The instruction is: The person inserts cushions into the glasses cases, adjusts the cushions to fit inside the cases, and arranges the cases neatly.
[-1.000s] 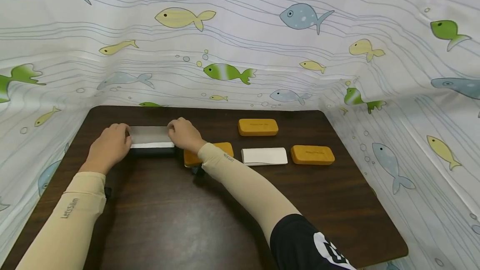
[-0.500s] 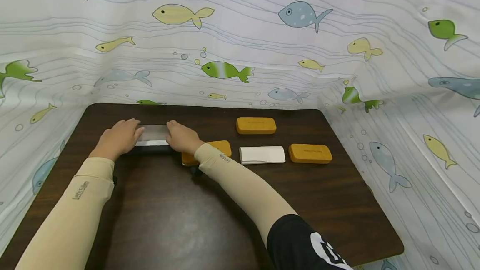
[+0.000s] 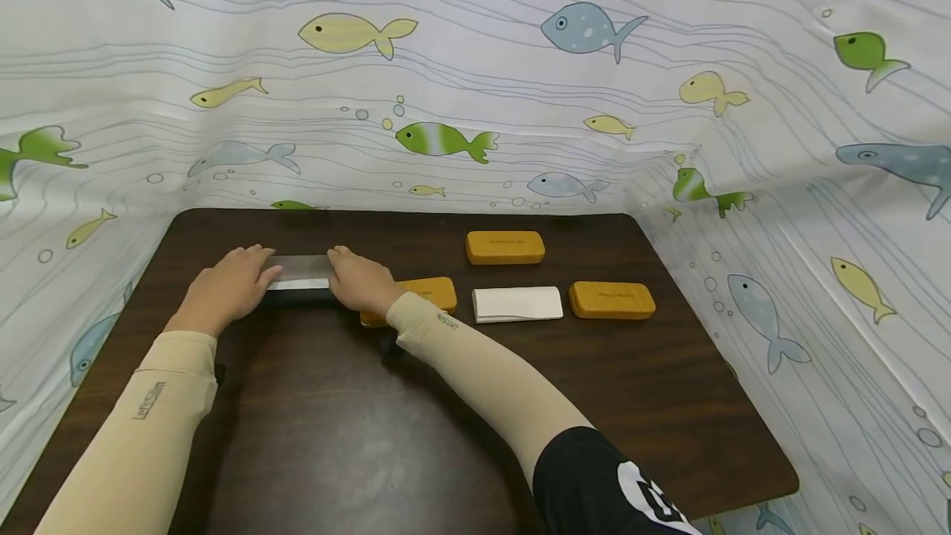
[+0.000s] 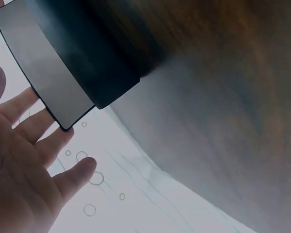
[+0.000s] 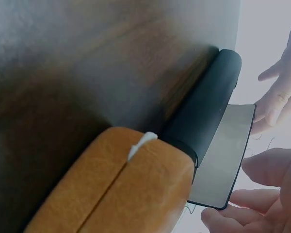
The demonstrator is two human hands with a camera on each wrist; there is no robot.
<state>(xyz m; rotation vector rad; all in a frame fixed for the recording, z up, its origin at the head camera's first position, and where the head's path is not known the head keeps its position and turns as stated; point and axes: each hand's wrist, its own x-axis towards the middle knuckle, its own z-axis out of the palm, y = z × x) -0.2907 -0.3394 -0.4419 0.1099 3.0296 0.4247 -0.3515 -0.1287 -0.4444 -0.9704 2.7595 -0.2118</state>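
A dark case (image 3: 300,295) with a raised flap, pale grey on its inner face (image 4: 53,63), lies at the table's left side. At the flap's left end, my left hand (image 3: 223,287) has its fingers spread, fingertips at the flap's outer edge. My right hand (image 3: 364,279) is at the opposite end, with thumb tip right at the flap's edge and fingers partly behind its corner in the right wrist view. A tan case (image 5: 121,179) sits close beside the dark one, partly hidden under my right wrist in the head view.
Another tan case (image 3: 505,247) lies farther back, and one more tan case (image 3: 612,300) rests at the right. Between them and nearer is a white folded case (image 3: 518,305). The brown table (image 3: 446,428) meets a fish-print curtain (image 3: 475,73) at its back and sides.
My left hand has shifted right along the flap, its fingers now straighter over the edge. My right hand has barely moved at the other end. The other cases stay put.
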